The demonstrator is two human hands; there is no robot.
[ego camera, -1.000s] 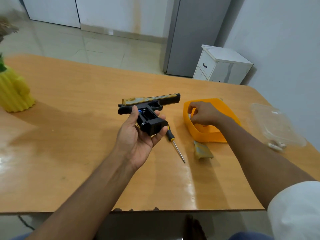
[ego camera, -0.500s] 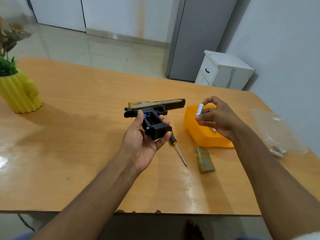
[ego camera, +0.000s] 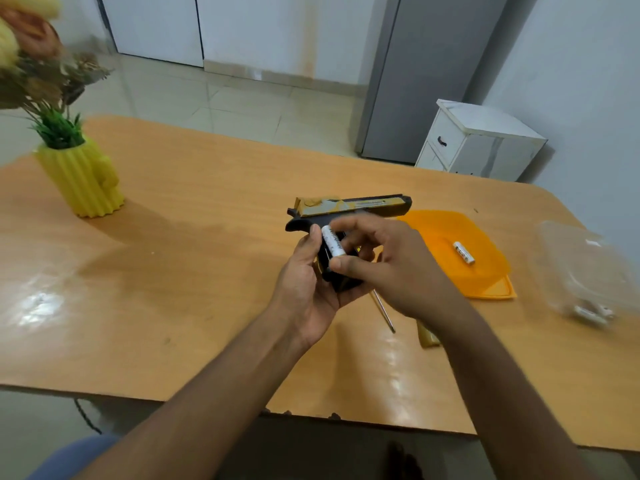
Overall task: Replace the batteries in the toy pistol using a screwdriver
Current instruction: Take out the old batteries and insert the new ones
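My left hand (ego camera: pixel 306 292) grips the black and gold toy pistol (ego camera: pixel 349 209) by its grip, barrel pointing right, above the table. My right hand (ego camera: pixel 384 265) pinches a white battery (ego camera: pixel 332 245) between thumb and fingers, right at the open side of the pistol's grip. A second white battery (ego camera: pixel 463 252) lies in the orange container (ego camera: pixel 485 285) to the right. The screwdriver's metal shaft (ego camera: pixel 382 311) lies on the table under my right hand; its handle is hidden. The gold battery cover (ego camera: pixel 427 336) lies beside it, partly hidden by my right forearm.
A clear plastic lid (ego camera: pixel 581 271) with small white items near it sits at the table's right edge. A yellow ribbed vase (ego camera: pixel 83 181) with flowers stands at the far left. The wooden table (ego camera: pixel 173 271) ends close to my body.
My right hand took a battery out of the orange container and carried it left to the pistol's grip. The view shifted slightly right and down.
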